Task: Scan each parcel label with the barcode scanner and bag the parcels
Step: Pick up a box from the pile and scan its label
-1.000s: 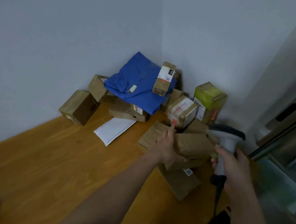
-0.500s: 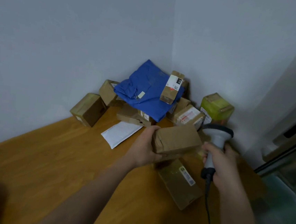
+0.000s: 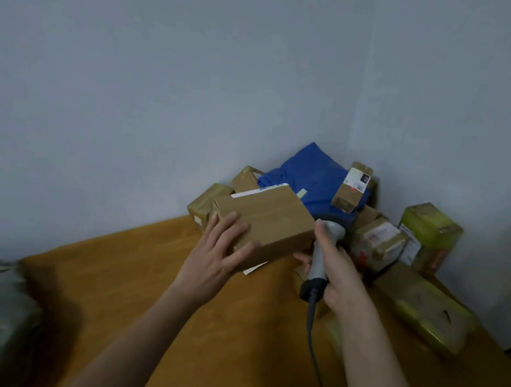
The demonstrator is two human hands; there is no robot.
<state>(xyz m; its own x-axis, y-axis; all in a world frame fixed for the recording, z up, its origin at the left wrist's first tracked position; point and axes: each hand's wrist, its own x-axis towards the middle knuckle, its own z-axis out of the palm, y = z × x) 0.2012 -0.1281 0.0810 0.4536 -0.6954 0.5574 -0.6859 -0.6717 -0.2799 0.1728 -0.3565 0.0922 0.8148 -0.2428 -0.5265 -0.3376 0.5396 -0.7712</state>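
**Box lifted clear of the pile and turned for the scanner**

Since the earlier frames the brown cardboard box (image 3: 264, 222) had come up off the heap and been swung leftward and higher, so that it hung in the air above the wooden table (image 3: 131, 306), in front of the corner stack. The left hand (image 3: 215, 258) held its near left end, fingers spread over the top face and thumb curled against the near side. The right hand (image 3: 338, 276) was wrapped round the grip of the barcode scanner (image 3: 319, 262), fingers clamped on it, with the scanner's head just beyond the thumb and touching or nearly touching the box's right end; I could not tell which. The cord ran down below the heel of that hand.

A white label edge showed along the box's far top rim, beyond the left fingertips, facing away from the scanner.

The box looked stiff and light, since one hand carried it by an end without sagging. Plain cardboard gives dry fingers fair friction, so a pinch across the short end should have served, thumb under, fingers clear of the label. Turning it would probably have been needed to present the label.

Past the knuckles lay the blue bag (image 3: 309, 173) and the other parcels, a green-taped box (image 3: 428, 235) among them.
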